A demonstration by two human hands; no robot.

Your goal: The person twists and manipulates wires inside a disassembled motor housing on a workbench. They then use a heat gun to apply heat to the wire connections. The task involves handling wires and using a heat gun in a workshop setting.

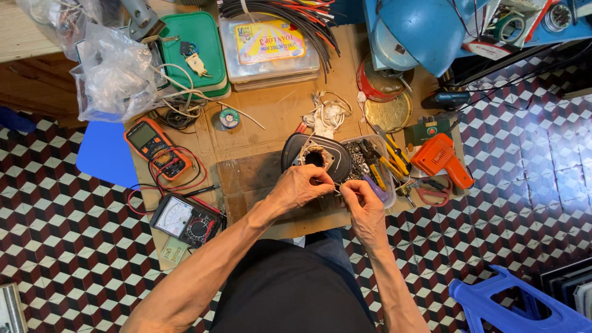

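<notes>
The left hand [300, 187] is clenched, its fingertips pinched on a small thin part that is too small to identify, right at the near edge of the black oval housing with a round opening [316, 154]. The right hand [364, 206] meets it from the other side, thumb and forefinger pinched on the same spot; what exactly its grip holds cannot be told. The housing lies on the brown cardboard-covered surface [271, 111], just beside a clear plastic tray of screws and pliers [369, 161]. To the right of the tray lies an orange soldering gun [439, 159]. On the left of the surface lie an orange digital multimeter [155, 147] and, nearer, a black analogue meter with a white dial [185, 219], with red leads curling between them.
</notes>
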